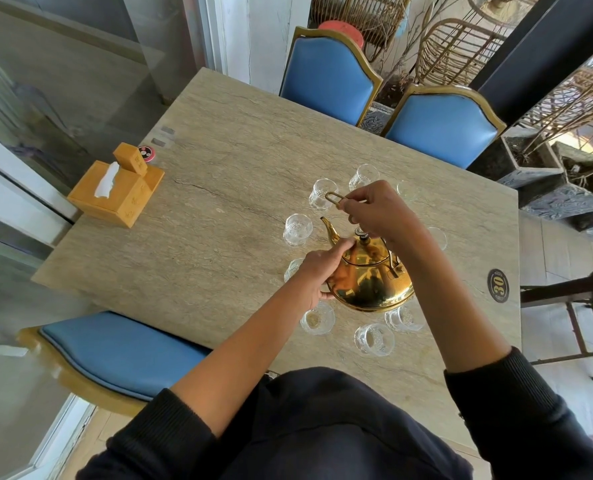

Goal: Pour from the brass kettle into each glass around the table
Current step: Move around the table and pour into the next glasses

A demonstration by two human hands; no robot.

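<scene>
The kettle sits on the bench, toward the near right part, in the middle of a ring of small clear glasses. Its spout points away and to the left, toward the glass on the left side of the ring.

The left hand is pressed flat against the left side of the kettle. Its fingers lie close together, reaching up to the base of the spout, and the thumb curls under the round belly. It touches the kettle but does not wrap around it.

The right hand is above the kettle. Its fingers pinch the thin wire handle, which is lifted up and sticks out to the left of the hand. The fingers are bent and closed tight on the wire. The lid knob shows just under this hand.

Two glasses stand at the far side of the ring, just past the right hand, and three stand at the near side, close to the kettle's bottom. More glasses on the right are partly hidden by the right arm, so it is hard to count them. The near left glass may have a little drink in it, but the view is not clear.

A wooden tissue box is at the left edge of the bench, well apart from the kettle. A round black sticker is near the right edge. Blue chairs stand at the far edge and one at the near left edge.
</scene>
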